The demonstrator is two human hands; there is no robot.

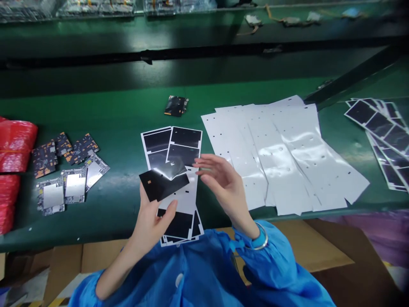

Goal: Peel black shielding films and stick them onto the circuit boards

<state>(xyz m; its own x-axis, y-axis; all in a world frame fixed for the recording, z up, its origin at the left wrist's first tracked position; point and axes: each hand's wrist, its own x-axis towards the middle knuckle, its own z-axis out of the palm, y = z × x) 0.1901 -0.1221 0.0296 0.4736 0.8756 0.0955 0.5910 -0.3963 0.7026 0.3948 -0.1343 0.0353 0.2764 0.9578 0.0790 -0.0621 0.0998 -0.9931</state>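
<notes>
My left hand (153, 219) holds a dark board or card covered in black film (164, 184) with a small orange square on it, thumb at its lower edge. A clear glossy film piece (172, 167) lies over the upper edge of the black piece. Just to the right, my right hand (223, 181) is raised with its fingers apart, fingertips close to the film; nothing shows between them. Beneath both hands lie white-edged sheets of black stickers (184, 137), partly covered by my left hand and the black piece.
Several circuit boards (76, 184) lie on the green table (121, 221) at the left, beside red wrapped packs (15, 145). One black-covered board (175, 105) sits behind the sheets. White backing sheets (275, 153) spread to the right, with more sticker sheets (383, 128) beyond.
</notes>
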